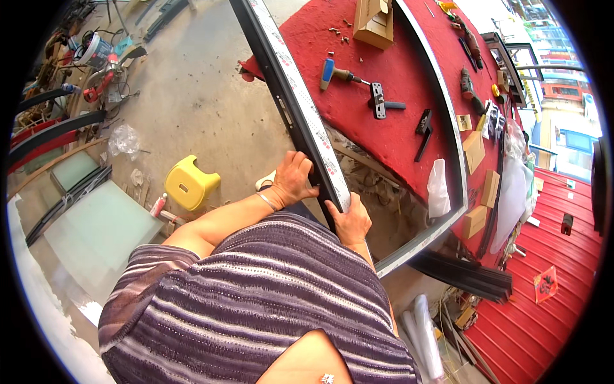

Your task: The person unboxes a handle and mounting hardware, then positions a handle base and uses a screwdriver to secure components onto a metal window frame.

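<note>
A window frame of dark metal profile [306, 114], its upper face covered with white printed film, runs from the far edge down to my waist and overhangs the red-covered table. My left hand [294, 179] is closed over the outer side of this profile, fingers curled at its slots. On the film side, near the same end, my right hand [350, 221] grips the profile with the thumb laid across it. On the red cloth inside the frame lie a T-handled screwdriver [339, 74], a black window handle [378, 101] and another black handle [423, 133].
A cardboard box [374, 23] sits at the table's far side; smaller boxes [474, 152] and power drills [470, 86] lie at the right. To my left are a yellow stool [190, 183], glass panes [102, 237] and a red power tool [102, 83]. Black profiles [462, 275] jut out below the frame.
</note>
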`<state>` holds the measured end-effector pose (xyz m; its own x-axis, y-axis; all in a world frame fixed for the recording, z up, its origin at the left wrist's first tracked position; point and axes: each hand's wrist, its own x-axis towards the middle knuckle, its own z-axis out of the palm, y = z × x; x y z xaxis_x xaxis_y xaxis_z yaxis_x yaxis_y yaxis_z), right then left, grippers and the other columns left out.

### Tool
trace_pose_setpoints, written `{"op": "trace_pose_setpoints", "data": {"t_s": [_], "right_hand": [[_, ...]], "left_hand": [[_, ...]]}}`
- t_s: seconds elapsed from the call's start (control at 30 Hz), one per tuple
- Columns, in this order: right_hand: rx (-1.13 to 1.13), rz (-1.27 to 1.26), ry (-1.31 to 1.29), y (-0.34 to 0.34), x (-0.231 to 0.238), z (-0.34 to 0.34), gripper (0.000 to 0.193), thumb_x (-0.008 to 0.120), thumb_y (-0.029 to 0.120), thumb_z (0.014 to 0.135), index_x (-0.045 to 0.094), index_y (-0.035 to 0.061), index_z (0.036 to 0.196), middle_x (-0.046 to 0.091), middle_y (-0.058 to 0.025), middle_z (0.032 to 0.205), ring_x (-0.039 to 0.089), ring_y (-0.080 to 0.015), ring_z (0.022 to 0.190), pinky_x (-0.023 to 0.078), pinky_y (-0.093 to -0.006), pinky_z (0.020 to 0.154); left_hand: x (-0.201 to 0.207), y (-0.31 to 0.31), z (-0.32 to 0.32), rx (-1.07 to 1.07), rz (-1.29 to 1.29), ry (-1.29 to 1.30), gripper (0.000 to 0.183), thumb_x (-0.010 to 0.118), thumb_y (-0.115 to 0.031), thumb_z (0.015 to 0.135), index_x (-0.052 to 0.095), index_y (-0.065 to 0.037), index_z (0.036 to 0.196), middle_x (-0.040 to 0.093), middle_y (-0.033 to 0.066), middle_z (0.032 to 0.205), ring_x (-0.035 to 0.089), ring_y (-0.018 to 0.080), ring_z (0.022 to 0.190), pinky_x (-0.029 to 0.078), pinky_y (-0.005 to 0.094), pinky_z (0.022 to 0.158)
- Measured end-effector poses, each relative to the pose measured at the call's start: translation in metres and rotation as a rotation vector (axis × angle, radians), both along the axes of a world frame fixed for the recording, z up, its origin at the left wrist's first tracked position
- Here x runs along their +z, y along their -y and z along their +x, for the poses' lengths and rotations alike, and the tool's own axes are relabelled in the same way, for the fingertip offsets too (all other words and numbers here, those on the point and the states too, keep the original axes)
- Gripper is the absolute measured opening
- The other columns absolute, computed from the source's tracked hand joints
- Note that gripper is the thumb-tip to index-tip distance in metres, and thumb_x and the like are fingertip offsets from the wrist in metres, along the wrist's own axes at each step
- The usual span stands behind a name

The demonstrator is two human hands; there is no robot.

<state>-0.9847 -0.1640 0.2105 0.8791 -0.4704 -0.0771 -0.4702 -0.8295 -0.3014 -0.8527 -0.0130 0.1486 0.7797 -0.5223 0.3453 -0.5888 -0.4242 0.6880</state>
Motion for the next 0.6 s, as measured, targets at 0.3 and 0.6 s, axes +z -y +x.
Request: {"op": "trace_pose_setpoints", "data": {"t_s": [0.3,0.6], "right_hand": [[-0.027,0.055,0.008,0.005,0.002,0.029,0.061,0.072,0.057,0.074,0.056,0.0053,0.104,0.066,-0.017,0.089,0.065,-0.0377,0.081,0.051,-0.0458,0.067],[-0.006,0.026,0.007,0.01,-0.009,0.022,0.062,0.054,0.065,0.084,0.054,0.0071,0.108,0.066,-0.0166,0.093,0.064,-0.0392,0.081,0.051,-0.0472,0.066]], "left_hand": [[0.01,0.01,0.014,0.035,0.045,0.053,0.031,0.078,-0.025,0.059,0.055,-0.012,0.075,0.053,0.0059,0.088,0.05,0.0279,0.091,0.04,0.04,0.08],[0.001,0.011,0.011,-0.061,0.119,0.068,0.022,0.075,-0.03,0.062,0.058,-0.017,0.069,0.053,-0.0011,0.075,0.051,0.0198,0.08,0.036,0.0382,0.078]]}}
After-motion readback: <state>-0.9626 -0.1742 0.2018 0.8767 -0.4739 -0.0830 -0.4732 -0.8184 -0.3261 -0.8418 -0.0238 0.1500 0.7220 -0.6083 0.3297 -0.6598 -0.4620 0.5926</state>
